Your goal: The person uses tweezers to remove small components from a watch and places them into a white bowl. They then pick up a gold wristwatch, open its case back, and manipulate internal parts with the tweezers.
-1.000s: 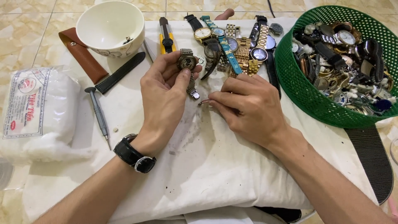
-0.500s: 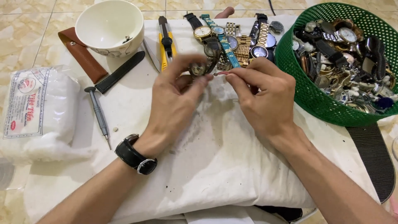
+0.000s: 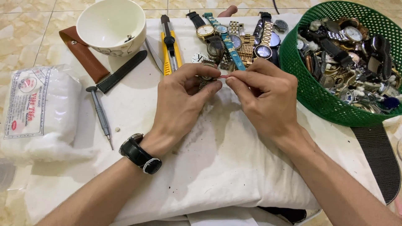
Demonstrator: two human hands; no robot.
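Observation:
My left hand (image 3: 182, 104) grips a small metal wristwatch (image 3: 205, 79) between thumb and fingers above a white cloth (image 3: 209, 167). A black watch is strapped round that wrist. My right hand (image 3: 268, 100) pinches a thin pink stick (image 3: 222, 77) whose tip touches the watch. Both hands meet just in front of a row of watches (image 3: 234, 42) laid out on the cloth. Most of the held watch is hidden by my fingers.
A green mesh basket (image 3: 301, 88) full of watches stands at the right. A white bowl (image 3: 111, 25), a yellow utility knife (image 3: 169, 44), a brown leather pouch (image 3: 83, 54), a black strap (image 3: 121, 71), a small screwdriver (image 3: 100, 115) and a bag of cotton (image 3: 37, 109) lie at the left.
Both hands have moved together and away from me, toward the row of watches. The watch, held up in view earlier, is now mostly covered by my left fingers.

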